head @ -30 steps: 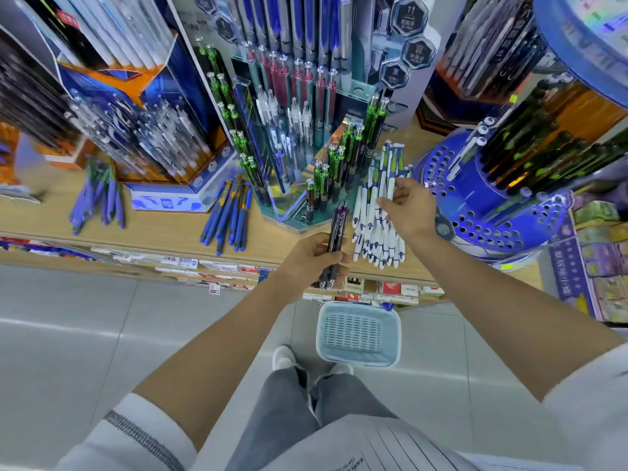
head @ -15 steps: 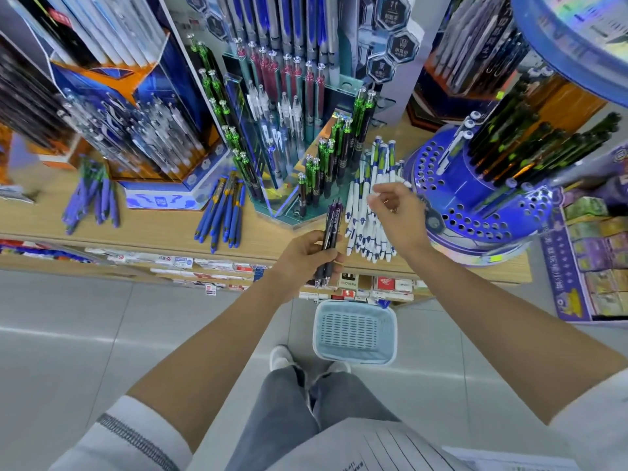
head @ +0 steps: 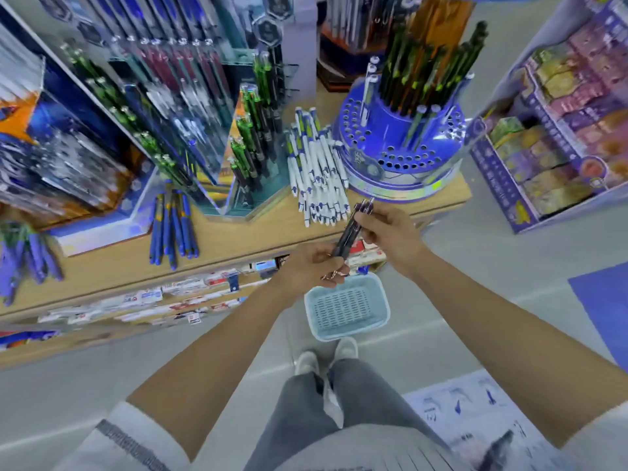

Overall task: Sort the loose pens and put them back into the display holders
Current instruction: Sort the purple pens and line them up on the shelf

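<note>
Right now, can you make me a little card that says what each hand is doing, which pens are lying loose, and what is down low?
left hand: grips the lower end of the dark pens
right hand: pinches their upper end
loose on the shelf: white pens in a pile, blue pens further left
nearby holder: round blue holder, many holes empty
down low: light blue basket on the floor

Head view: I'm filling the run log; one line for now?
left hand grips dark pens | right hand pinches their tops | white pens loose on shelf
</note>
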{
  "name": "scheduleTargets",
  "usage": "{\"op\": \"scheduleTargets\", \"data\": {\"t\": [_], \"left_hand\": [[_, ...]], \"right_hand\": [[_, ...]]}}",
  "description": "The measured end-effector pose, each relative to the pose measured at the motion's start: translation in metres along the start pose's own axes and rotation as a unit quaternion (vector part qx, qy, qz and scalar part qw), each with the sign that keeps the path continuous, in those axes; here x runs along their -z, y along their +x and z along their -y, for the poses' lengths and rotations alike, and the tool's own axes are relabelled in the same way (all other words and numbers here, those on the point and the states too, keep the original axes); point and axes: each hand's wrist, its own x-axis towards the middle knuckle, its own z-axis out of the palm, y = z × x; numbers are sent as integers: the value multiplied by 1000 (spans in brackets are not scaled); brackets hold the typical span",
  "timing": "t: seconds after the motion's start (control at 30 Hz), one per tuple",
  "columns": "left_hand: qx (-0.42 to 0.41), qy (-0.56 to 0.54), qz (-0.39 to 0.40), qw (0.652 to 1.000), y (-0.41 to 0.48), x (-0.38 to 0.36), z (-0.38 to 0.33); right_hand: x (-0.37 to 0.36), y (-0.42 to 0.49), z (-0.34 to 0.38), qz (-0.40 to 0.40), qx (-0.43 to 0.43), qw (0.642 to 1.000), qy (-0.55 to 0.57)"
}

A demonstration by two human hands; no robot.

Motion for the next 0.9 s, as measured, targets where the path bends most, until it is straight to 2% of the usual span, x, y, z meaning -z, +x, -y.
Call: {"op": "scheduleTargets", "data": {"t": [0.17,0.27,0.33,0.47,0.57,0.73,0.9], "left_hand": [[-20,47,39,998,17,-52,-5],[-16,69,88,994,31,-94,-13],[-8,93,110,990,48,-127,-20],[-4,120,50,991,98,-206,-32],[-20,86,20,996,135,-278,-49],[-34,21,28,999,185,-387,-78],[-21,-11,-72,997,236,-434,-103]], "right_hand": [[46,-42,-26,18,-35,999,7],[86,-59,-27,-30,-42,997,52],[121,-63,-25,-61,-35,997,44],[210,-60,-21,-109,-21,994,21],[283,-61,-12,-71,-23,997,-34],[389,-52,8,-31,-38,993,-108],[458,-18,32,-52,-38,992,-109]]}}
